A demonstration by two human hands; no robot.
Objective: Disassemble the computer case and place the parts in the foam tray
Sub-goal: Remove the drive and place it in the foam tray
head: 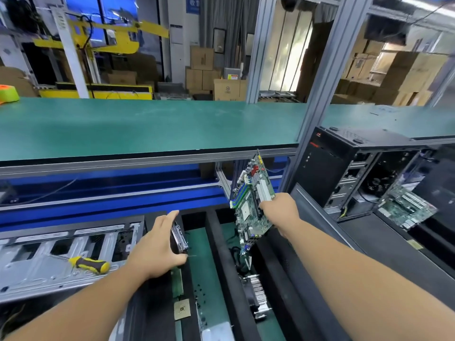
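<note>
Above the black foam tray [216,244] with its long slots, the right hand [279,209] has its grip closed on the edge of a green motherboard [251,200] held nearly upright, while the left hand [157,244] clasps a silver metal drive [179,236] at a slot further left. Both parts look ready for placing, so this appears to be the stowing step. Next, each part probably needs lining up with its slot and lowering in edgewise, clear of the finned heatsink [257,295] already lying there.
</note>
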